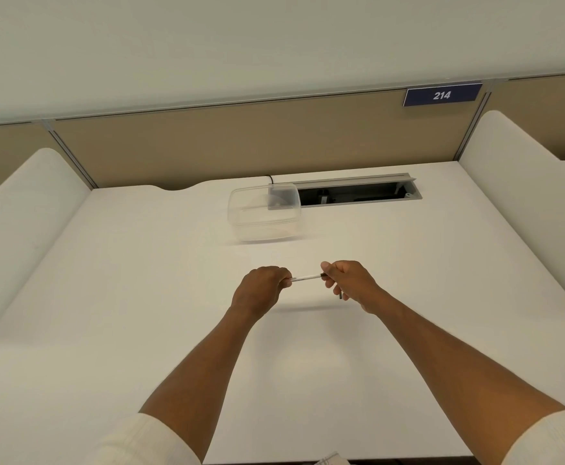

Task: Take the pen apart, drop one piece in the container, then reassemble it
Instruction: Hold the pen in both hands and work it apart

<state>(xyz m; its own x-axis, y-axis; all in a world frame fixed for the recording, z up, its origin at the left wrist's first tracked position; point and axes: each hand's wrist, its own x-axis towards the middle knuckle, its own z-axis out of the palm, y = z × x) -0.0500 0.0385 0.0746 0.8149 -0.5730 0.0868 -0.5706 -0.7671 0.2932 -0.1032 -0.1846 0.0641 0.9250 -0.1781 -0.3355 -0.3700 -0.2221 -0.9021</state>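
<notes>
A thin pen point(306, 277) with a pale barrel and a dark right end is held level above the white desk point(140, 297). My left hand point(262, 290) is closed around its left end. My right hand point(348, 281) pinches its dark right end between thumb and fingers, and a small dark piece point(340, 296) sticks out below that hand's lower fingers. A clear plastic container point(263, 213) stands open on the desk beyond the hands, near the back edge. I cannot tell whether anything lies inside it.
An open cable tray point(358, 193) is set into the desk just right of the container. A tan partition point(207, 146) with a blue "214" sign point(442, 95) closes the back. White side dividers point(26, 203) flank the desk on the left and right point(509, 156).
</notes>
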